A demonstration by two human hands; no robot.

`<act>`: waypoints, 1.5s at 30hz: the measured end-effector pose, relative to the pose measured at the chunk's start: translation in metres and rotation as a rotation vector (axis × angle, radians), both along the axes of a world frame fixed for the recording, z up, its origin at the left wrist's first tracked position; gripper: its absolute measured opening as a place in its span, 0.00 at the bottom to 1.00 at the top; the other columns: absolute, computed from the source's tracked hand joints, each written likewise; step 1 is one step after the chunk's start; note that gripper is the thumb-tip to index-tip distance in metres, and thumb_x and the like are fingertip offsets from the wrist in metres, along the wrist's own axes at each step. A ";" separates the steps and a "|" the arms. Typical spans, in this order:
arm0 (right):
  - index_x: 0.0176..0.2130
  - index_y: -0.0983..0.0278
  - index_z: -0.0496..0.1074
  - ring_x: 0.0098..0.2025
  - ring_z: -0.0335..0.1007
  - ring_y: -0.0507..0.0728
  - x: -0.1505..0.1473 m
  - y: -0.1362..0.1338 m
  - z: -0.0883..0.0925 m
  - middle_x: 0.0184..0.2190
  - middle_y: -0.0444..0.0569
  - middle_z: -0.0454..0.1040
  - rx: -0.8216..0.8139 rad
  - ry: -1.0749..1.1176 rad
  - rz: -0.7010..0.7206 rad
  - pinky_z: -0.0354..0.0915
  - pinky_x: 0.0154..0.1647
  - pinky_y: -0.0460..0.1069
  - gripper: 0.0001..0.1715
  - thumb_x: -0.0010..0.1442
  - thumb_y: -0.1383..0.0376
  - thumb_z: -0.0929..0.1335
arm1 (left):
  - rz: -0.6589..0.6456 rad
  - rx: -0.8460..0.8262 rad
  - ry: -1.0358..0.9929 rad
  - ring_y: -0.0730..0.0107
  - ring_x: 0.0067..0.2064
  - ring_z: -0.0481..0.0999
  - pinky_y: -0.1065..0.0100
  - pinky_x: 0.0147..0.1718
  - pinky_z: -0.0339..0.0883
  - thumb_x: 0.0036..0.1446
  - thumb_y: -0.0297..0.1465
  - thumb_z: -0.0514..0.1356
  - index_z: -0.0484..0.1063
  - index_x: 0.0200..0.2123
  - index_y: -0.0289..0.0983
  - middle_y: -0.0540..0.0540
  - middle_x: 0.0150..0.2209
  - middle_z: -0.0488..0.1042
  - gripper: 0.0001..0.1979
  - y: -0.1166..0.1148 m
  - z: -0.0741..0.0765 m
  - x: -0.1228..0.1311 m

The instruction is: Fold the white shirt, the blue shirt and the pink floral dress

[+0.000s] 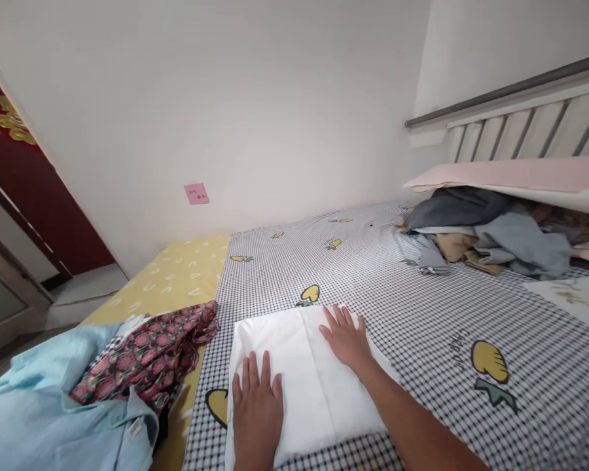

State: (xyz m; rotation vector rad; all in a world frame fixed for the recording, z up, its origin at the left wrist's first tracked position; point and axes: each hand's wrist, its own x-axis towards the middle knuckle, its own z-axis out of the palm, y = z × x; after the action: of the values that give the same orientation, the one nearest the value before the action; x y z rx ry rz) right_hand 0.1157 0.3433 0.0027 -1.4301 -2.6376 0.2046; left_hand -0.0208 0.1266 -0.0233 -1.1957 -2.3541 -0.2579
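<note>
A folded white cloth (294,373) lies flat on the black-and-white checked bedsheet (422,327) in front of me. My left hand (256,405) rests palm down on the cloth's near left part, fingers stretched out together. My right hand (346,337) lies flat on its far right part, fingers spread. Neither hand holds anything.
To the left lie a light blue garment (44,405) and a dark floral garment (152,353) on a yellow sheet (177,275). A heap of grey and tan clothes (491,235) sits at the far right under a pink board (510,175), by the slatted headboard (520,124). A white wall runs behind.
</note>
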 end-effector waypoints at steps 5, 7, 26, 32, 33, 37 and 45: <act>0.76 0.50 0.46 0.79 0.35 0.66 0.000 0.000 -0.007 0.78 0.49 0.45 0.030 0.008 0.000 0.37 0.73 0.74 0.37 0.75 0.46 0.48 | 0.015 -0.062 -0.117 0.49 0.72 0.63 0.40 0.69 0.57 0.69 0.37 0.49 0.64 0.69 0.42 0.38 0.71 0.62 0.27 -0.003 0.002 -0.003; 0.76 0.50 0.47 0.79 0.36 0.66 -0.001 0.000 -0.012 0.78 0.49 0.46 0.046 0.013 -0.001 0.37 0.73 0.74 0.37 0.75 0.46 0.48 | 0.021 -0.122 -0.212 0.48 0.73 0.61 0.38 0.69 0.56 0.68 0.36 0.50 0.65 0.69 0.43 0.38 0.72 0.61 0.27 -0.004 0.010 -0.004; 0.76 0.51 0.48 0.78 0.37 0.67 0.000 0.001 -0.020 0.78 0.48 0.47 0.077 0.027 -0.009 0.37 0.73 0.75 0.37 0.74 0.47 0.50 | 0.120 -0.148 -0.325 0.49 0.76 0.52 0.28 0.70 0.45 0.73 0.42 0.41 0.56 0.72 0.38 0.38 0.74 0.55 0.30 0.061 0.032 -0.055; 0.76 0.51 0.49 0.78 0.37 0.65 0.001 0.000 -0.017 0.78 0.47 0.47 0.056 0.034 -0.020 0.37 0.74 0.73 0.36 0.75 0.48 0.51 | 0.202 -0.213 -0.423 0.52 0.78 0.43 0.34 0.73 0.41 0.72 0.46 0.38 0.50 0.74 0.44 0.48 0.77 0.47 0.32 0.063 0.039 -0.055; 0.76 0.51 0.50 0.78 0.37 0.66 0.001 0.000 -0.017 0.78 0.48 0.47 0.061 0.041 -0.016 0.37 0.73 0.73 0.36 0.75 0.48 0.51 | 0.215 -0.216 -0.426 0.51 0.78 0.42 0.34 0.73 0.41 0.72 0.46 0.38 0.50 0.74 0.44 0.49 0.77 0.46 0.32 0.062 0.040 -0.054; 0.75 0.50 0.51 0.78 0.39 0.67 -0.001 0.000 -0.016 0.77 0.49 0.50 0.072 0.072 0.003 0.38 0.73 0.74 0.35 0.75 0.48 0.51 | 0.249 -0.219 -0.434 0.46 0.77 0.43 0.37 0.73 0.43 0.71 0.47 0.39 0.50 0.74 0.43 0.48 0.77 0.46 0.33 0.055 0.042 -0.056; 0.74 0.50 0.53 0.78 0.42 0.67 0.018 0.004 -0.009 0.77 0.48 0.51 0.054 0.099 0.109 0.41 0.73 0.74 0.34 0.74 0.50 0.58 | 0.287 -0.248 -0.354 0.44 0.77 0.47 0.39 0.72 0.46 0.71 0.47 0.39 0.50 0.74 0.42 0.47 0.77 0.47 0.34 0.048 0.039 -0.055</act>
State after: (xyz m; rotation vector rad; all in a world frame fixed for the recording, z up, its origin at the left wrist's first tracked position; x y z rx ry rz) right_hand 0.1336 0.3472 -0.0063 -1.2281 -2.6220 0.2075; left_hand -0.0756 0.1742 0.0158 -0.9602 -2.8998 -0.0846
